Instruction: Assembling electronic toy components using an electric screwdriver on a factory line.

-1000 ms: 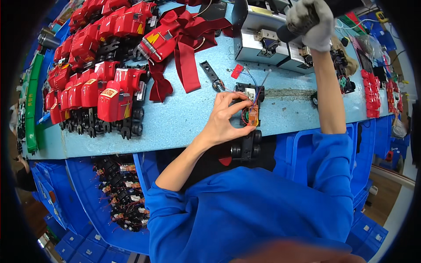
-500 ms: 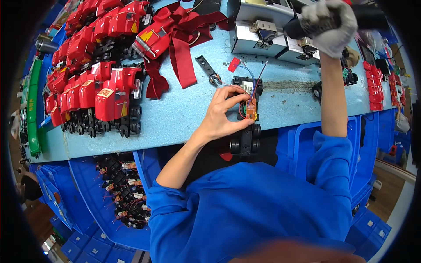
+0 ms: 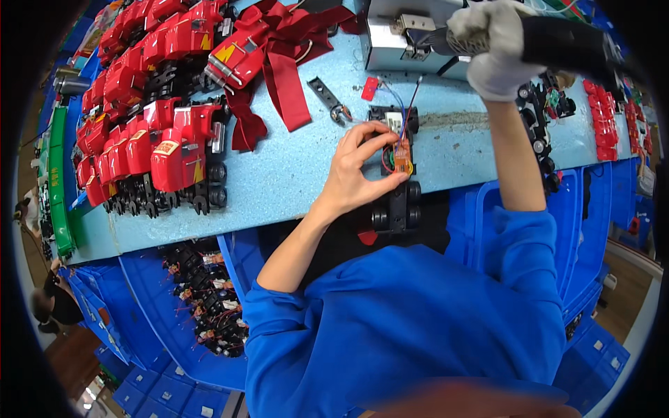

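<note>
My bare left hand [image 3: 355, 167] pinches an orange circuit board [image 3: 402, 155] between thumb and fingers. The board lies on a black toy truck chassis [image 3: 397, 205] with twin wheels, which reaches over the table's near edge. Blue, red and yellow wires come off the board, and a small red tab [image 3: 370, 88] sits beyond it at the wires' end. In a pale knitted glove, my right hand [image 3: 496, 52] grips a black power screwdriver [image 3: 564, 45], raised at the upper right. Its front end points left, close to a silver metal box [image 3: 385, 52]; the bit's tip is hard to make out.
Red toy truck bodies [image 3: 174, 157] stand in rows at left, beside red cloth strips [image 3: 286, 97]. A black part [image 3: 325, 94] lies left of the wires. Below the table, a blue bin [image 3: 167, 341] holds wired chassis. Another blue bin [image 3: 481, 223] is at right.
My right hand with the screwdriver has moved left, nearer the small bracket on the silver box. The whole view has shifted slightly. My left hand keeps its pinch on the circuit board.
</note>
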The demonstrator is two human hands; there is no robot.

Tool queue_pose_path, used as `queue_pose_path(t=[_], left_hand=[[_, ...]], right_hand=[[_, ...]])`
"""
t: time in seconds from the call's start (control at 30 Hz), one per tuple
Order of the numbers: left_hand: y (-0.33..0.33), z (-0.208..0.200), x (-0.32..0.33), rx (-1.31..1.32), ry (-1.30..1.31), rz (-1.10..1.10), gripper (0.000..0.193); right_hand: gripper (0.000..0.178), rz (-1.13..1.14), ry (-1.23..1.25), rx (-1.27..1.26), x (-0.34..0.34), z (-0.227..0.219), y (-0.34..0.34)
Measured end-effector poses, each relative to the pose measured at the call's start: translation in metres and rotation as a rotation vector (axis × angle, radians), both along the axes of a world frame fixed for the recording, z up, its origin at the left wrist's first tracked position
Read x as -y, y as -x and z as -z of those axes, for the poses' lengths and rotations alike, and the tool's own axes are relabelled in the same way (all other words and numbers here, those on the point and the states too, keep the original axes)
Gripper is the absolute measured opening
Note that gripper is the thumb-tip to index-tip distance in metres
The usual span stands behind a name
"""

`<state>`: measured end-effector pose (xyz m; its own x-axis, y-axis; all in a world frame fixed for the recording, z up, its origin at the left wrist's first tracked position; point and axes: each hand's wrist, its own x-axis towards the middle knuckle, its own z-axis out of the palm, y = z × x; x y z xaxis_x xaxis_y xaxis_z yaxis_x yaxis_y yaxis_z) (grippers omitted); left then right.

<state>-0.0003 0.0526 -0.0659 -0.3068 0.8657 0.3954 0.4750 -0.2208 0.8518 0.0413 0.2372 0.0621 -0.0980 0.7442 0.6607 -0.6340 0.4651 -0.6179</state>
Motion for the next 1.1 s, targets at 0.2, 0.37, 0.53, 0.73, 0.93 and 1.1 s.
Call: queue_pose_path(t=[0.2,0.37,0.53,0.73,0.93,1.1], left_hand=[[-0.001,-0.002,-0.004,0.067,0.019,0.044,0.048],[0.003,0.001,0.002,0.058,0.049,0.064,0.049],[0.003,0.002,-0.001,0.051,0.029,0.085,0.049],[-0.001,0.005,-0.002,0.088,-0.017,0.027,0.05],[-0.002,0.002,-0.006,0.074,-0.021,0.019,0.05],[0.004,0.003,0.0,0.066,-0.026,0.016,0.049]], right_hand=[[0.041,-0.585,-0.129,0.133,-0.001,-0.004,-0.087],[0.043,-0.553,0.034,0.199,0.039,-0.009,-0.103],[0.041,-0.603,0.027,0.23,0.042,0.0,-0.099],[0.036,-0.709,0.05,0.278,0.04,0.0,-0.093],[0.027,-0.746,0.039,0.325,0.045,-0.009,-0.084],[0.022,-0.789,0.098,0.37,0.065,-0.008,-0.07]])
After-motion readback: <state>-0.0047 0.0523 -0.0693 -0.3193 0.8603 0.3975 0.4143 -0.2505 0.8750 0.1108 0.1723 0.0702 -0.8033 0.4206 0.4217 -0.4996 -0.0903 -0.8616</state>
